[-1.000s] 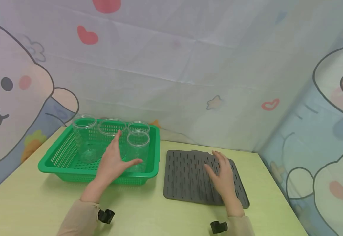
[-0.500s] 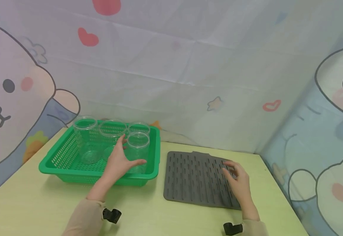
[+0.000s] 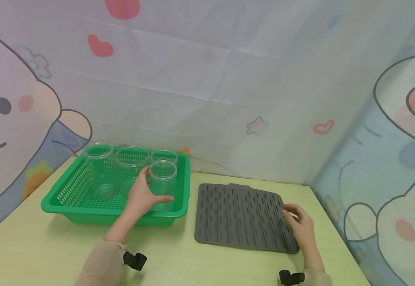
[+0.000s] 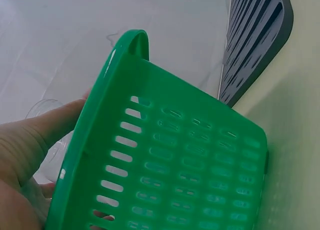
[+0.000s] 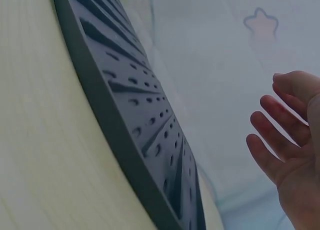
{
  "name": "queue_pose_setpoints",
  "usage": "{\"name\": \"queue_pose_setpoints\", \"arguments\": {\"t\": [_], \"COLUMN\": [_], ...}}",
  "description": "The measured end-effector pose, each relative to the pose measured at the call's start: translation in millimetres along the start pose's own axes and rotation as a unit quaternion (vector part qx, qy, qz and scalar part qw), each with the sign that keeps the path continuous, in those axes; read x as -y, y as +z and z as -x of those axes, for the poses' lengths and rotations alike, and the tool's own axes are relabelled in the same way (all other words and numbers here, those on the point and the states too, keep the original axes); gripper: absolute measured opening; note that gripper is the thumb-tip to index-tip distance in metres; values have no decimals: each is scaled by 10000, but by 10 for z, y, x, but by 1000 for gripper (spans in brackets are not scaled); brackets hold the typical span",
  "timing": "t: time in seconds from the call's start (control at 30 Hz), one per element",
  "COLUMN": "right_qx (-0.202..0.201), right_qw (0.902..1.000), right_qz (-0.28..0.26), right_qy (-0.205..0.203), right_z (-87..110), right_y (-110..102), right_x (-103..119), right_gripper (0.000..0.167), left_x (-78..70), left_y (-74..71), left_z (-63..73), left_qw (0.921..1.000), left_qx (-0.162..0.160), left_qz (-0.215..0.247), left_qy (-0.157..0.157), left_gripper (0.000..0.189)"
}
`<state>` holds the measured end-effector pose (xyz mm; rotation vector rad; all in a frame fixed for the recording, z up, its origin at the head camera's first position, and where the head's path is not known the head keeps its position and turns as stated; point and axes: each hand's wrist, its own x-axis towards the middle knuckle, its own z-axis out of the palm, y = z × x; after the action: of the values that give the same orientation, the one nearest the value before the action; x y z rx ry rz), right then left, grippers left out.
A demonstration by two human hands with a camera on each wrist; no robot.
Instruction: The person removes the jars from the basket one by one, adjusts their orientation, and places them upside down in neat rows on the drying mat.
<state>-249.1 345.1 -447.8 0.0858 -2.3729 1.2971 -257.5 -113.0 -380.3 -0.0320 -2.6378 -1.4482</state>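
Observation:
A green plastic basket (image 3: pixel 107 212) on the table holds several clear plastic cups, all upright. My left hand (image 3: pixel 141 196) reaches over the basket's front rim and curves round the front right clear plastic cup (image 3: pixel 162 184). Its thumb crosses the front of this cup, while its fingers lie along the cup's left side, partly hidden. The left wrist view shows that thumb beyond the basket's green rim (image 4: pixel 97 95). Beside the right edge of a grey ridged mat (image 3: pixel 239 218), my right hand (image 3: pixel 302 226) hangs with loosely bent fingers. In the right wrist view the fingers (image 5: pixel 275 135) hold nothing.
The remaining cups stand inside the basket: a tall cup (image 3: pixel 98 171) at left, a wide one (image 3: pixel 132 159) in the middle, and another cup (image 3: pixel 164 155) at back right. A printed cloth (image 3: pixel 207 87) hangs behind the pale yellow table (image 3: pixel 178 258).
My right hand has moved from over the mat to its right edge. My left hand has shifted slightly right and lower, closer round the front right cup. The cups keep their places.

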Motion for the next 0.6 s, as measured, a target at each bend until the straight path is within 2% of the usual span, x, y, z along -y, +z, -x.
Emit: {"name": "queue_pose_setpoints", "arguments": {"t": [0.1,0.3,0.47,0.6], "right_qx": [-8,45,252,420], "right_qw": [9996,9953,9904,9870], "right_qz": [-18,426,736,773], "right_qy": [299,865,1142,1348], "right_z": [15,42,58,68], "right_y": [-34,-56,-100,-132], "right_x": [-64,-198,-266,-296], "right_gripper": [27,29,32,35], "left_x": [1,9,13,19], "left_y": [7,10,-1,-12], "left_z": [-4,-16,-14,-17], "left_qw": [10000,9998,9995,9995], "left_qx": [8,81,120,158], "left_qz": [-59,-193,-241,-215], "left_qy": [-7,-71,-137,-160], "left_gripper": [119,116,116,115]}}
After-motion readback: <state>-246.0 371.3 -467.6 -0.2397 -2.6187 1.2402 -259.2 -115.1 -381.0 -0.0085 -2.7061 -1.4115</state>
